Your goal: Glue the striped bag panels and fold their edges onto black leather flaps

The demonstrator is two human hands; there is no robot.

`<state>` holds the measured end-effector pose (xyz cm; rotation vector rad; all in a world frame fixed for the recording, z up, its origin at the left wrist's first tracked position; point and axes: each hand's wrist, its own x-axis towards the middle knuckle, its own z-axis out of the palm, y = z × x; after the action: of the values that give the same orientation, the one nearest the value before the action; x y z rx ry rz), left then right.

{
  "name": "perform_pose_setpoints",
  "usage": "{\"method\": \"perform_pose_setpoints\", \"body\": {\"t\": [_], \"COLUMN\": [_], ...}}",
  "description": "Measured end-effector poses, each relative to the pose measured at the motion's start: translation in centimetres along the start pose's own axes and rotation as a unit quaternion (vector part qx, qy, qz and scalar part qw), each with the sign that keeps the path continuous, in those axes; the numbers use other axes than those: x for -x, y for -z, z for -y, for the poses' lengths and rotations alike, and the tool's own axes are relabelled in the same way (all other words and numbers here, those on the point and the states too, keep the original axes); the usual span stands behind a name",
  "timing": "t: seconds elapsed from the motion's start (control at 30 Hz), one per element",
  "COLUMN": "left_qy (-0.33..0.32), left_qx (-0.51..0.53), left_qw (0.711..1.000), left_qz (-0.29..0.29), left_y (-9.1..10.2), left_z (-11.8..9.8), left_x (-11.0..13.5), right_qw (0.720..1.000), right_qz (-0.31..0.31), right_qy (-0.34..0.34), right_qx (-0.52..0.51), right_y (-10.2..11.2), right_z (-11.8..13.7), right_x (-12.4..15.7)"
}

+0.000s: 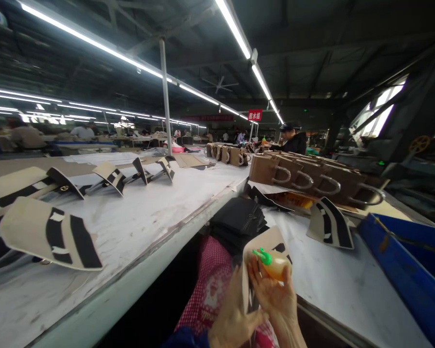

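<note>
My right hand (278,297), palm turned up, holds a squeeze bottle (278,266) of amber liquid with a green nozzle cap. Its fingers point toward a curved beige panel (253,244) with black patches, which stands just behind the bottle. My left hand (232,311) is closed around the near left side of that panel, its thumb reaching toward my right wrist. The panel's lower part is hidden by my hands. Beyond it lies a stack of black pieces (235,217). A similar striped panel (329,224) rests on the right-hand table.
Several beige-and-black panels (50,234) lie on the long white table (130,222) at left. Brown bags with wrapped handles (311,176) line the right table's back. A blue bin (395,270) stands at right. A pole (166,96) rises beyond; a person (293,140) is farther back.
</note>
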<state>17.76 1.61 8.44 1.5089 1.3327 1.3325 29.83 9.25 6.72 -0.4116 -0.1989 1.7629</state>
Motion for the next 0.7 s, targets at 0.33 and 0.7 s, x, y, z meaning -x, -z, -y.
{"method": "perform_pose_setpoints", "body": {"t": [0.33,0.7], "left_qy": [0.089,0.201], "left_qx": [0.125,0.392], "left_qw": [0.988,0.898], "left_qz": [-0.01,0.028], "left_y": [1.9,5.9], "left_z": [-1.1,-7.2], "left_x": [-0.5,0.9], "right_qw": [0.999,0.937], "right_qz": [0.024,0.114], "right_qy": [0.018,0.191], "right_qx": [0.025,0.271], "right_y": [-1.5,-4.4], "right_z": [1.6,1.8], "right_x": [1.6,8.0]}}
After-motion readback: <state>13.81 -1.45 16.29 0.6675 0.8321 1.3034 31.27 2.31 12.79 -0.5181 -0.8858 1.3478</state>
